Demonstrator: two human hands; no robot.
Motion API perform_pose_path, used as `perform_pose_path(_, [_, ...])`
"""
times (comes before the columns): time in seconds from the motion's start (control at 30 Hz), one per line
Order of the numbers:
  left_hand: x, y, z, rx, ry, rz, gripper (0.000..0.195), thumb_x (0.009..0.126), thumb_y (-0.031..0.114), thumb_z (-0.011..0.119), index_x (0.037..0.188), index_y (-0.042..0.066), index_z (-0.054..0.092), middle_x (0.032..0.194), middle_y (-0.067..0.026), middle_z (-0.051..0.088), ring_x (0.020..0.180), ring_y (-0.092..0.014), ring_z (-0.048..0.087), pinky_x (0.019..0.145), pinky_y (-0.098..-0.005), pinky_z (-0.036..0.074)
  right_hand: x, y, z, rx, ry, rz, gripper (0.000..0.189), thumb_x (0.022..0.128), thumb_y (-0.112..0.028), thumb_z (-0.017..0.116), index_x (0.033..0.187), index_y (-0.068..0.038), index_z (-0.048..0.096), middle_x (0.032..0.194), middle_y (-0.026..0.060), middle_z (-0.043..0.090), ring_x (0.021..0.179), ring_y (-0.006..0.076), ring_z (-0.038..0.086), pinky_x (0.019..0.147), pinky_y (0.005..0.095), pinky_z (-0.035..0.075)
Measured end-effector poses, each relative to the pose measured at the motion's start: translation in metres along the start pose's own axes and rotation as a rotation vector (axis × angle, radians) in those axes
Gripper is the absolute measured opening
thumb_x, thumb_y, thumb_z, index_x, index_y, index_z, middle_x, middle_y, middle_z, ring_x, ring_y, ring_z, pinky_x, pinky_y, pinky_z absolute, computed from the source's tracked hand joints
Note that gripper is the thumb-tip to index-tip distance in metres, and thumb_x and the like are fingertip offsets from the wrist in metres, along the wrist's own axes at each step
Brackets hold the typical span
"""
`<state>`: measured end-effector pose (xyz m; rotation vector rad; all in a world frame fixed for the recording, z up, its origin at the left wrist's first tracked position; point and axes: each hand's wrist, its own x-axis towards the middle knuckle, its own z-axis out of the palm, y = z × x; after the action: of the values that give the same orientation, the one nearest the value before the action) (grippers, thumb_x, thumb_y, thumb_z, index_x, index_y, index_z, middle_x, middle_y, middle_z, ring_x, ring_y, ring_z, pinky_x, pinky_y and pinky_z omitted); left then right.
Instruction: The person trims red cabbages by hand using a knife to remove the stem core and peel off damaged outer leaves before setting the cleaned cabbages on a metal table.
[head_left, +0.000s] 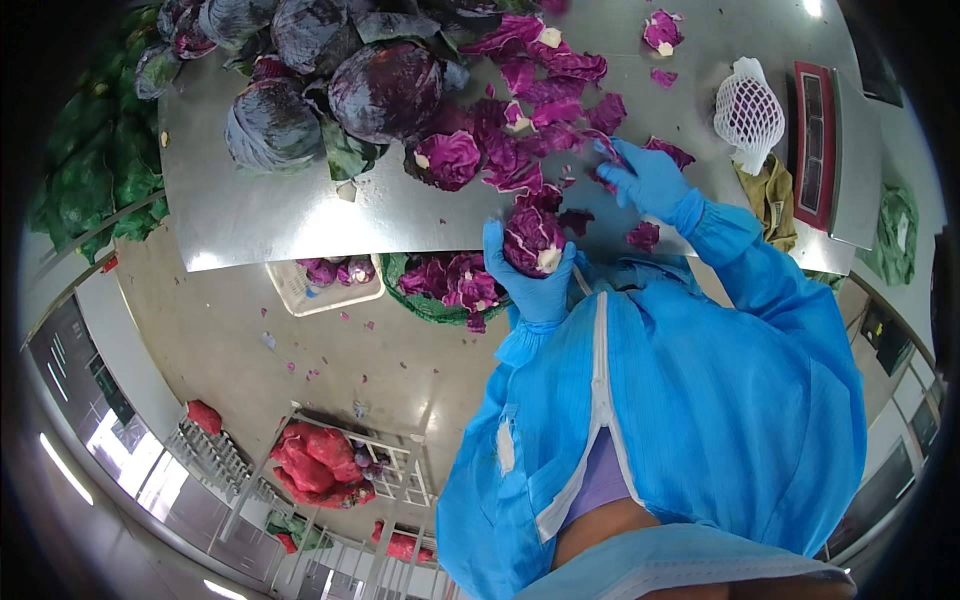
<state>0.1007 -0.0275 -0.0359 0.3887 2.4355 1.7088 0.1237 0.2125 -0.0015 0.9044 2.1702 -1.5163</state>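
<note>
A trimmed red cabbage head (534, 236) rests in my left hand (532, 289), fingers wrapped around it from below at the steel table's front edge. Its pale cut stem points towards me. My right hand (651, 184), also in a blue glove, is above the table to the right, with a torn purple leaf (613, 152) between its fingers. Loose purple cabbage leaves (559, 90) lie heaped beyond both hands. Left of that heap sits a partly peeled cabbage (448, 159). Larger unpeeled red cabbages (386, 91) are piled at the back left.
Below the table edge are a green-rimmed container (431, 313) of leaves and a white crate (304, 304) with small cabbages. A net-wrapped cabbage (748, 112), an olive cloth (769, 202) and a red-fronted device (814, 146) are at right. Red sacks (319, 457) lie on a rack.
</note>
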Motion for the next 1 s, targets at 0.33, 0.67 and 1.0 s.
perform_pose_path(0.33, [-0.002,-0.002,0.011,0.142,0.018,0.084,0.097,0.066,0.013,0.086,0.143,0.003,0.028,0.144,-0.0189,0.032,0.136,-0.035,0.032,0.114,-0.0447,0.029,-0.031,-0.009,0.084,0.379,-0.027,-0.156,0.046,0.090,-0.031,0.067,0.128,-0.006,0.058,0.085,0.0132,0.069,0.070,0.0184,0.064,0.069,0.0319,0.050])
perform_pose_path(0.67, [0.000,0.000,0.012,0.169,0.030,0.050,0.092,0.067,0.012,0.084,0.142,0.002,0.030,0.144,-0.0202,0.032,0.136,-0.036,0.033,0.113,-0.0446,0.030,-0.031,-0.017,0.080,0.141,0.154,-0.209,0.018,0.084,-0.018,0.067,0.096,-0.003,0.065,0.079,0.0180,0.064,0.068,0.0256,0.066,0.063,0.0358,0.050])
perform_pose_path(1.0, [0.003,0.005,0.014,-0.175,0.054,-0.111,0.104,0.061,0.007,0.089,0.144,0.005,0.027,0.141,-0.0137,0.035,0.128,-0.026,0.041,0.110,-0.0389,0.034,0.001,-0.006,0.030,-0.028,0.058,-0.030,0.046,0.083,-0.043,0.071,0.103,-0.002,0.065,0.076,0.0112,0.066,0.068,0.0200,0.065,0.068,0.0323,0.052])
